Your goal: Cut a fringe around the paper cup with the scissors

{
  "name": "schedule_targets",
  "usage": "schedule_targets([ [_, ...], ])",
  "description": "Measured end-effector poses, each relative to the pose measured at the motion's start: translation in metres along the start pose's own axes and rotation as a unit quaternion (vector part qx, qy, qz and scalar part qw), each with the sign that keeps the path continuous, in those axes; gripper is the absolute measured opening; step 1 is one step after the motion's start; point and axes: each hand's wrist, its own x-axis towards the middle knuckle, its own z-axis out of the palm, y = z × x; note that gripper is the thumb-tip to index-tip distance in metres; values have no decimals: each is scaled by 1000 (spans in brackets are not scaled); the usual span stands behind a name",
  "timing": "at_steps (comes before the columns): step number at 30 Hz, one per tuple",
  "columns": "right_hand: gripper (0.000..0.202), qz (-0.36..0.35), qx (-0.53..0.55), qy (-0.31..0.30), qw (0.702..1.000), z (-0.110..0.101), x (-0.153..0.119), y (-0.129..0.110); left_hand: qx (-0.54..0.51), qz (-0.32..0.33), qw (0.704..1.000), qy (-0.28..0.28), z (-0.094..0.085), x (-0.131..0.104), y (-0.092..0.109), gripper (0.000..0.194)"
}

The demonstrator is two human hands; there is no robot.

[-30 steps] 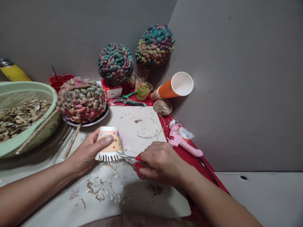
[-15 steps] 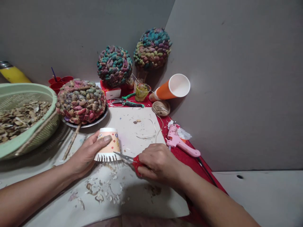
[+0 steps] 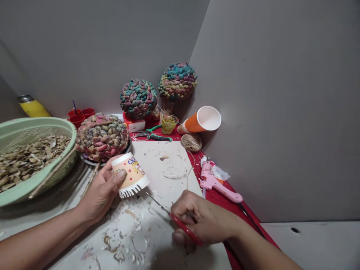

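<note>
My left hand (image 3: 104, 191) grips an upside-down paper cup (image 3: 129, 173) with a peach printed pattern, thumb on its side. Short slits run along part of the cup's lower rim, and the rim at the right is uncut. In my right hand (image 3: 194, 217) are red-handled scissors (image 3: 180, 225), their tips apart from the cup, just below and right of its rim. Beneath both hands, shell bits and paper scraps (image 3: 135, 228) lie scattered over the pale board (image 3: 157, 150).
A green basket (image 3: 72, 140) of shells stands at the left, beside a shell-covered ball (image 3: 102, 137) on a metal dish. Behind are two more colourful balls (image 3: 139, 98), green-handled pliers (image 3: 157, 137), an orange cup (image 3: 194, 122) and twine (image 3: 191, 142). A pink glue gun (image 3: 218, 183) lies right.
My right hand has drawn the scissors away from the cup rim, down and to the right. My left hand has tilted and turned the cup. The camera view has shifted slightly upward.
</note>
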Motion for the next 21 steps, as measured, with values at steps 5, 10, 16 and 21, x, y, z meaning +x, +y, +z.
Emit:
schedule_targets([
  [5, 57, 26, 16, 1, 1000, 0, 5, -2, -10, -1, 1000, -6, 0, 0, 2, 42],
  [10, 63, 2, 45, -4, 999, -1, 9, 3, -23, -3, 1000, -8, 2, 0, 1, 23],
  [16, 67, -2, 58, -10, 998, -2, 11, 5, -38, -11, 999, -30, 1, 0, -2, 23],
  [21, 69, -16, 52, -7, 998, -2, 13, 4, -44, 0, 999, -24, 4, 0, 0, 42],
])
